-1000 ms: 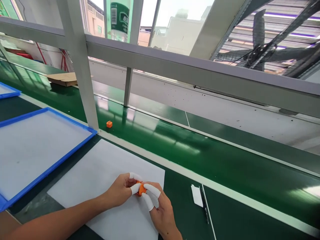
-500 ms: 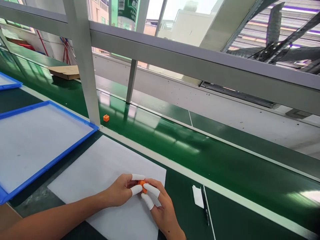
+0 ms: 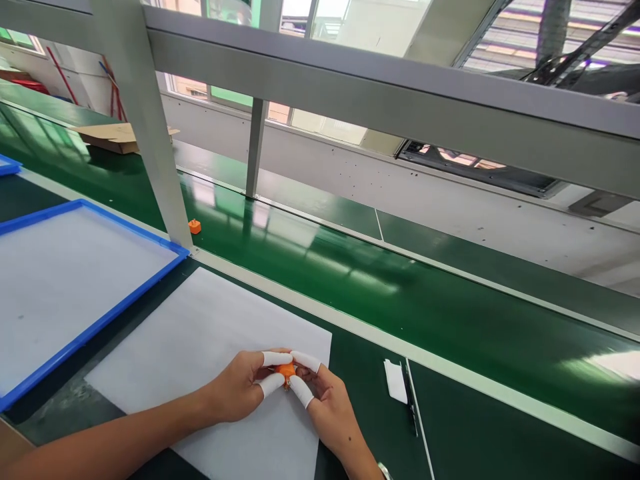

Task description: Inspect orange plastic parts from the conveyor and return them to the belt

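Note:
Over a white sheet point(image 3: 215, 327), both of my hands pinch one small orange part point(image 3: 286, 371) between them. My left hand point(image 3: 245, 387) grips its left side with thumb and finger, both in white finger covers. On the other side, my right hand point(image 3: 325, 400) holds it with its covered thumb and forefinger. A small metallic bit shows at the part's lower edge. Another orange part point(image 3: 195, 227) sits on the green belt point(image 3: 300, 267) beside the grey post.
At the left lies a blue-framed white tray point(image 3: 135, 293). A white piece point(image 3: 396, 381) and a thin dark tool point(image 3: 412, 407) are right of my hands. The grey post point(image 3: 155, 147) and rail point(image 3: 350, 87) stand ahead. Farther back is a cardboard box point(image 3: 113, 138).
The orange part has been turned between my fingers, and its metallic bit now shows. My right fingers have shifted their grip. The view has tilted down slightly and moved right.

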Available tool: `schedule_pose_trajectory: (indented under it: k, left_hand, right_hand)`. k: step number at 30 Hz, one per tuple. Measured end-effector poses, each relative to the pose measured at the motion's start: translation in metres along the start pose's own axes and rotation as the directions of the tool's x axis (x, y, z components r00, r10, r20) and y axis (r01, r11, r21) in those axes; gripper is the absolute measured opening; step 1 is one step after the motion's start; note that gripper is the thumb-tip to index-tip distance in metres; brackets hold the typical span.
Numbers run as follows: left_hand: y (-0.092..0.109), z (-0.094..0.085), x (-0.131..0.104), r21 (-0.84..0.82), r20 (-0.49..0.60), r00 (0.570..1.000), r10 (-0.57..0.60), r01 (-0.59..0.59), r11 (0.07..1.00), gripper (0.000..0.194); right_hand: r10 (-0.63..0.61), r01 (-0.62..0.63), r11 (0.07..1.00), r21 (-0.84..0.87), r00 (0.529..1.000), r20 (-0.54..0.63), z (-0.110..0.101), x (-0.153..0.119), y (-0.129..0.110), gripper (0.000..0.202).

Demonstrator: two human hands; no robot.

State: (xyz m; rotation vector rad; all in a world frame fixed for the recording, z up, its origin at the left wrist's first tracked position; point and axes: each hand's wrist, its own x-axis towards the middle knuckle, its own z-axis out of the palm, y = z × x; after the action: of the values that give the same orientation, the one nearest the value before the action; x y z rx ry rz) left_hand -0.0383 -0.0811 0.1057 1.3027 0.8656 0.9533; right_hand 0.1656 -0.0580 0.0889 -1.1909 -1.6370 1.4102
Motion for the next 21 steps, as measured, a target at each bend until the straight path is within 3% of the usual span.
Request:
schedule_pose_trajectory:
  k: [6, 11, 13, 16, 18, 21]
  left_hand:
    - [-0.004, 0.003, 0.003, 0.069, -0.089, 0.996, -0.017, 0.023, 0.997, 0.037]
    - [-0.012, 0.003, 0.007, -0.046, -0.162, 0.984, -0.071, 0.065, 0.997, 0.031]
    - [-0.011, 0.0, 0.008, -0.08, -0.181, 0.979, -0.098, 0.084, 0.993, 0.033]
    - [-0.008, -0.004, 0.01, -0.118, -0.191, 0.973, -0.133, 0.112, 0.987, 0.033]
    - [-0.006, -0.006, 0.011, -0.165, -0.178, 0.973, -0.149, 0.119, 0.979, 0.032]
    - [-0.004, -0.009, 0.011, -0.245, -0.13, 0.974, -0.186, 0.15, 0.958, 0.033]
  right_hand:
    - [-0.028, 0.028, 0.998, -0.063, 1.0, 0.0, 0.002, 0.0, 0.002, 0.04]
    - [-0.117, 0.114, 0.976, -0.186, 0.993, -0.008, -0.003, -0.003, 0.01, 0.037]
    - [-0.307, 0.259, 0.896, -0.36, 0.948, -0.082, -0.01, -0.001, 0.016, 0.032]
    - [-0.57, 0.438, 0.697, -0.568, 0.819, -0.068, -0.022, 0.006, 0.026, 0.033]
    - [-0.634, 0.471, 0.605, -0.642, 0.773, -0.031, -0.027, 0.01, 0.032, 0.033]
    - [-0.635, 0.457, 0.538, -0.708, 0.772, 0.016, -0.028, 0.015, 0.036, 0.027]
